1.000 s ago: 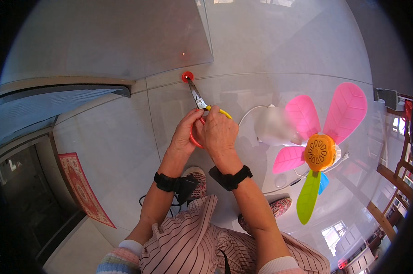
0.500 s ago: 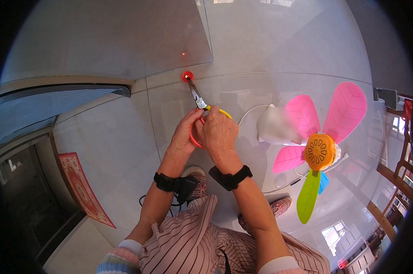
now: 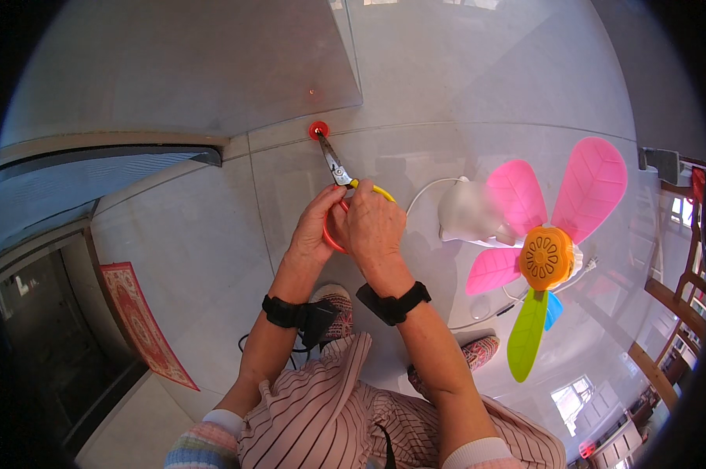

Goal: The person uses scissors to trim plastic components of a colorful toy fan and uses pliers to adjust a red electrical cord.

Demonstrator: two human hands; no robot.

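Observation:
Both my hands are on a pair of scissors (image 3: 337, 173) with a silver pivot, one red handle loop and one yellow one. My left hand (image 3: 314, 227) is closed around the red loop. My right hand (image 3: 375, 229) wraps the handles from the other side, its fingers beside the yellow loop. The dark blades point away from me, and their tips reach a small round red thing (image 3: 318, 130) that looks like a candle with a bright spot at its middle. The tips cover part of that middle, so I cannot tell what lies between them.
To the right stands an electric fan (image 3: 546, 258) with pink and green blades, an orange hub and a white cord. A glossy grey panel (image 3: 212, 70) rises behind the red thing. A patterned red mat (image 3: 146, 324) lies left; wooden furniture (image 3: 673, 309) stands far right.
The orange glint on the grey panel has dimmed. My hands and the scissors have shifted very slightly left, and the grip is the same.

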